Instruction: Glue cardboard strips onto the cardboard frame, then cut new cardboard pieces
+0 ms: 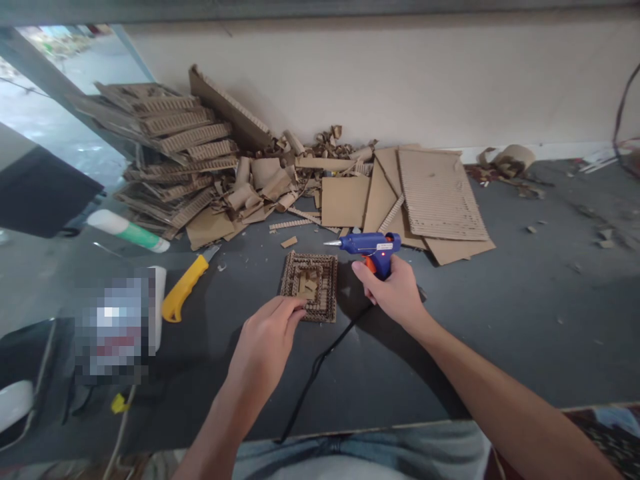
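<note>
My right hand (395,290) is wrapped round the handle of a blue hot glue gun (367,243), whose metal nozzle points left. A small red light glows on its body, and a black cord (320,360) runs down to the table's front edge. Left of it lies a square stepped piece built of corrugated cardboard strips (327,293), with small loose bits in its hollow middle. At the piece's near left corner is my left hand (273,330), fingers pinched together over the inner edge. Whatever sits between those fingertips is too small or hidden to name.
A tall stack of cardboard pieces (175,140) leans at the back left. Cardboard scraps (265,180) and flat cardboard sheets (443,193) lie along the wall. At left are a yellow utility knife (185,287), a white-and-green tube (127,231) and a blurred-out object (117,327).
</note>
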Available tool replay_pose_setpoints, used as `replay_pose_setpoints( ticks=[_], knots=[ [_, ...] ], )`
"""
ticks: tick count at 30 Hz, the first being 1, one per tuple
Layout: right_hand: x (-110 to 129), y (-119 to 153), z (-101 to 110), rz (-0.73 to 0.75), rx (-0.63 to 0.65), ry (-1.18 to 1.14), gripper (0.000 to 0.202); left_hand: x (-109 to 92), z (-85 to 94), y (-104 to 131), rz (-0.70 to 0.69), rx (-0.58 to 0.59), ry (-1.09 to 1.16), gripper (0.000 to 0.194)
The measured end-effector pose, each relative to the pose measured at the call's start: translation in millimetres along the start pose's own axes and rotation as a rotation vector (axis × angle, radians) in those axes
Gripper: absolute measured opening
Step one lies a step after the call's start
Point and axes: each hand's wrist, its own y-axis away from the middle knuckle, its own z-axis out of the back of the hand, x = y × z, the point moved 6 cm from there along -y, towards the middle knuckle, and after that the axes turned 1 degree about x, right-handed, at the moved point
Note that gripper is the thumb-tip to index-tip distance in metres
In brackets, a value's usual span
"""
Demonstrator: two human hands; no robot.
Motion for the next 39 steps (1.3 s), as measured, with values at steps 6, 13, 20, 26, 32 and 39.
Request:
replay_pose_setpoints(
  ticks=[6,13,20,26,32,39],
  knots=[
    [-1.2,0.1,-0.4,0.004,0.0,-0.003,0.036,-1.0,-3.0,1.5,-0.043,-0.031,0.015,0.02],
    [0.5,0.2,-0.5,0.005,0.0,0.015,0.037,0.9,5.6,5.1,0.004,-0.068,0.036,0.019],
    [-1.4,2.0,-3.0,-0.009,0.035,0.007,0.035,33.6,9.5,14.9,0.205,-0.191,0.008,0.031],
    [-9.5,1.6,-11.4,-0.002,0.112,0.051,0.035,34.9,-3.7,17.0,0.211,-0.111,0.031,0.039],
    [-16.6,-3.5,-16.7,-0.009,0.083,-0.062,0.032,35.1,-9.1,19.2,0.296,-0.175,0.268,0.033],
    [-6.7,-7.7,-32.3,-0.03,0.109,-0.304,0.035,49.1,-15.9,23.1,0.396,-0.332,0.611,0.025]
  ],
)
